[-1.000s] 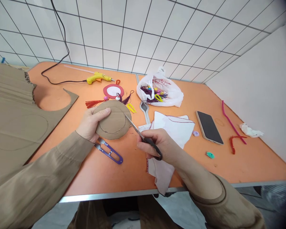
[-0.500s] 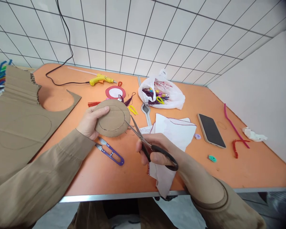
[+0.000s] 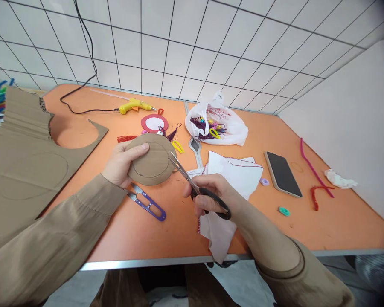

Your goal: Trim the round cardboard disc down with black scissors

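Observation:
My left hand (image 3: 121, 164) grips a round cardboard disc (image 3: 150, 160) by its left side, thumb flat on top. A smaller circle is drawn or scored inside the disc's edge. My right hand (image 3: 211, 194) holds black-handled scissors (image 3: 187, 174), fingers in the loops. Their blades are nearly together, with the tips over the disc's right rim; whether they bite into the cardboard I cannot tell. Purple thread snips (image 3: 150, 205) lie on the table just below the disc. Behind it are a red-rimmed white round piece (image 3: 154, 123) and a yellow clip-like piece (image 3: 178, 147).
A large cardboard sheet (image 3: 22, 157) with a cut-out covers the left side. A yellow glue gun (image 3: 134, 105) with a cord lies at the back. White cloth (image 3: 233, 170), a plastic bag (image 3: 237, 128) of threads, a phone (image 3: 283, 174) and pipe cleaners (image 3: 313, 164) are to the right.
The scissor blades have come together from wider apart, and their tips now overlap the disc's right rim. My right hand has closed its grip and shifted slightly left; the disc barely moved.

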`<state>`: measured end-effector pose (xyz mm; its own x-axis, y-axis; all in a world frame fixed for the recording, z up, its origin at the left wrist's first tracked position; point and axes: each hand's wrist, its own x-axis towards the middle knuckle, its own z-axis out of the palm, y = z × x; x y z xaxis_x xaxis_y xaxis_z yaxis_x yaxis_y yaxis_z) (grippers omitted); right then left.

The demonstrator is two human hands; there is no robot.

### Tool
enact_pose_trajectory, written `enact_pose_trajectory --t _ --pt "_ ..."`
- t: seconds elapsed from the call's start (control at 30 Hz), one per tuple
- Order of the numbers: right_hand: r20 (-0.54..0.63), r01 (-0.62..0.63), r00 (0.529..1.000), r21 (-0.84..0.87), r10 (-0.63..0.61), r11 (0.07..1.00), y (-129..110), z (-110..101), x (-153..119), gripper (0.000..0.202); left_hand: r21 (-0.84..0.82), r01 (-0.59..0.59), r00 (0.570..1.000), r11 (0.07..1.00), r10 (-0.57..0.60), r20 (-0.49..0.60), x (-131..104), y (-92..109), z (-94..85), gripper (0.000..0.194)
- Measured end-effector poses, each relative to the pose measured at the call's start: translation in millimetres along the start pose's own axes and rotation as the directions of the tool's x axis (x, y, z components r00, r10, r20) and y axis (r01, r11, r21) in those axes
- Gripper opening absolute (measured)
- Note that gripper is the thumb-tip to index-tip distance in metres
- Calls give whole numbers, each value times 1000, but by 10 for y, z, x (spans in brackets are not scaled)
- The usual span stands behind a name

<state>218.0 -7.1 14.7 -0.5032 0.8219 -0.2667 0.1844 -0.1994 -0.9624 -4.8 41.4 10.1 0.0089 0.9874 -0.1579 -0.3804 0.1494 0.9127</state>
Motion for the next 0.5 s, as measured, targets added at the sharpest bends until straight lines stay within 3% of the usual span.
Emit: enact_pose_trajectory --t 0.5 --pt "-23 -7 1000 16 7 1000 23 8 20 34 -13 31 998 999 -30 47 -31 -17 -2 28"
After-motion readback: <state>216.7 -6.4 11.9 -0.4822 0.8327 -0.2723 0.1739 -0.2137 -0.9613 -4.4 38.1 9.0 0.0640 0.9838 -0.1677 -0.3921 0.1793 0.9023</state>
